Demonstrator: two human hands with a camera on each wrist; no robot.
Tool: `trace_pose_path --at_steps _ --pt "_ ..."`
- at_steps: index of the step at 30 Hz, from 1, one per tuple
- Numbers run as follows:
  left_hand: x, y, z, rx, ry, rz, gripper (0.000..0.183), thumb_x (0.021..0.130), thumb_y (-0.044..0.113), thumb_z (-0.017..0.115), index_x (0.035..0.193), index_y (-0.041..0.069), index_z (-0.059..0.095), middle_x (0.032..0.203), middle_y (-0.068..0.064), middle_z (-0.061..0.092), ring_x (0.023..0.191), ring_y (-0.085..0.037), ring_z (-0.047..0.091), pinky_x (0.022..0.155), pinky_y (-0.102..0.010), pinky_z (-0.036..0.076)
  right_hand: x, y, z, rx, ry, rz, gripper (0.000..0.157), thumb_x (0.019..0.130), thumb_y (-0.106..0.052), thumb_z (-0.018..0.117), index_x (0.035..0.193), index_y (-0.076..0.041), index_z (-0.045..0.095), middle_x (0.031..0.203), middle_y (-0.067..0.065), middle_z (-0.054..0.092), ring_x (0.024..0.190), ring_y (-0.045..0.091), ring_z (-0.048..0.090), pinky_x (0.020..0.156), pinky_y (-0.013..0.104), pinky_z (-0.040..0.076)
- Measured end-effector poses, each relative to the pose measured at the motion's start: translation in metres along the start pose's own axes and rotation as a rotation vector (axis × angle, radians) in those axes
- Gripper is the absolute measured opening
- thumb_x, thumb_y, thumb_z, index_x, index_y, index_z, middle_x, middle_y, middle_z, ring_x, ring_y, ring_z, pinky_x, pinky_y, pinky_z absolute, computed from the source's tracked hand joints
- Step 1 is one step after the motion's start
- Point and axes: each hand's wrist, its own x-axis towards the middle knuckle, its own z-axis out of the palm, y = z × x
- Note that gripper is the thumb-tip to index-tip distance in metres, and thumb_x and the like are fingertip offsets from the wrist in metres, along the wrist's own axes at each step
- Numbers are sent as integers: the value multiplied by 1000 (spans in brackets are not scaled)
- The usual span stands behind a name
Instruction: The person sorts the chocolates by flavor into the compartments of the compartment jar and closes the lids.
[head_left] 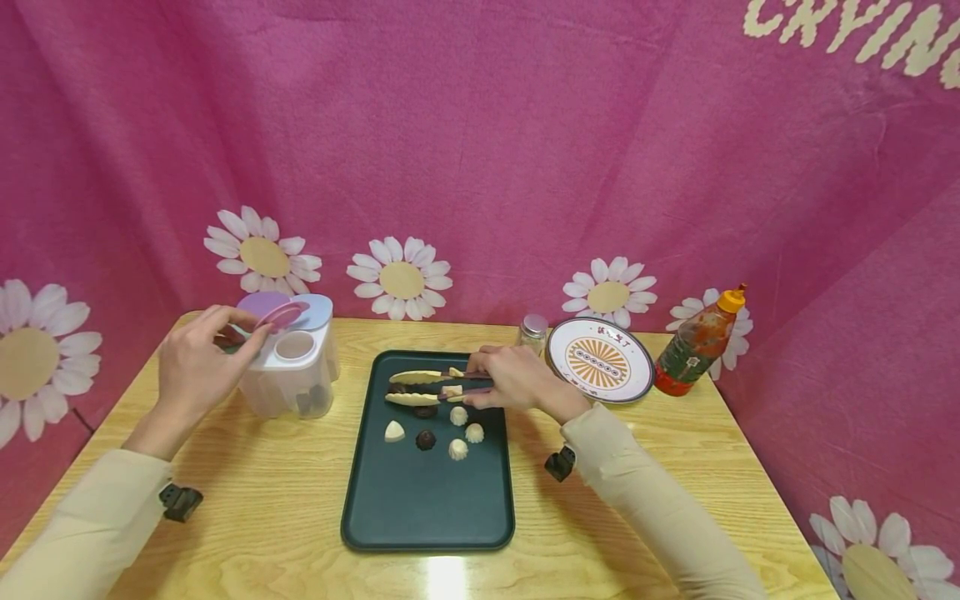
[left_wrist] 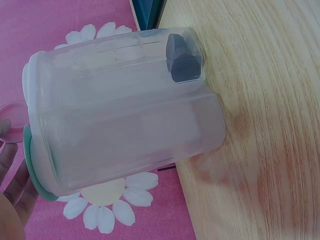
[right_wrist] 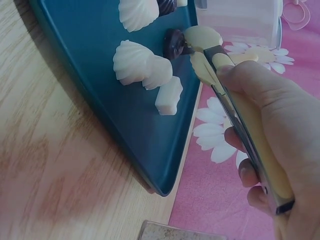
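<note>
One pair of tongs [head_left: 411, 400], pale and scalloped at the ends, is held in the right hand [head_left: 517, 379], thumb on one side and fingers curled on the other, low over the far end of a dark green tray [head_left: 427, 508]. Both arms are gripped, presumably so that the parted tips can be squeezed. A dark chocolate [head_left: 397, 388] is seen between the tips; whether it is clamped cannot be told. A white block [head_left: 452, 390] is seen between the arms, nearer the hand.

White swirls [head_left: 457, 450] with ridged sides, a smooth three-cornered white piece [head_left: 393, 431] and a ridged dark piece [head_left: 425, 439] are spread about the tray, bounded by its raised rim.

Near the far left corner of the wood-grained tabletop [head_left: 262, 500], a thin pink lid [head_left: 282, 314] is pinched by the left hand [head_left: 198, 354] and tilted up, it seems, to leave a round opening [head_left: 295, 344] uncovered. The opening is set in the white top of a see-through plastic container [head_left: 288, 387], with dark lumps [left_wrist: 185, 62] visible at its bottom.

Along the tabletop's far edge are placed a small jar [head_left: 533, 332], a glossy patterned plate [head_left: 639, 371] and a red sauce bottle [head_left: 693, 350], backed by pink floral cloth [head_left: 480, 125].
</note>
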Motion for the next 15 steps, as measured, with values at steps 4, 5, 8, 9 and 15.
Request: trace_pose_path --at_steps 4,5,8,9,15 --pt "0 0 0 2 -2 -6 21 80 11 88 96 3 76 86 -16 77 71 -36 68 71 1 30 0 1 1 3 1 0 37 89 -53 80 108 -22 76 98 -6 71 76 8 65 64 30 51" --pt "0 0 0 2 -3 -9 22 80 11 89 96 3 76 86 -16 77 71 -36 68 71 1 30 0 1 1 2 2 0 38 89 -53 79 109 -21 76 98 -6 71 77 8 65 64 30 51" --pt "0 -1 0 1 -7 -15 23 79 11 89 96 2 76 86 -17 77 71 -36 68 71 1 30 -1 1 -1 9 9 -2 38 90 -53 79 110 -20 76 101 -5 73 77 7 66 65 30 53" --pt "-1 -1 0 1 -8 -18 23 79 11 89 96 2 76 86 -17 77 71 -36 68 71 2 30 -1 1 -2 14 13 -4 39 90 -52 78 111 -20 76 102 -4 74 78 8 66 66 30 54" --pt "-1 0 0 3 -14 -28 23 80 11 89 97 2 76 87 -17 77 71 -34 67 71 2 31 0 0 -16 44 94 -40 39 89 -50 80 111 -19 76 103 -2 77 80 10 68 68 30 55"
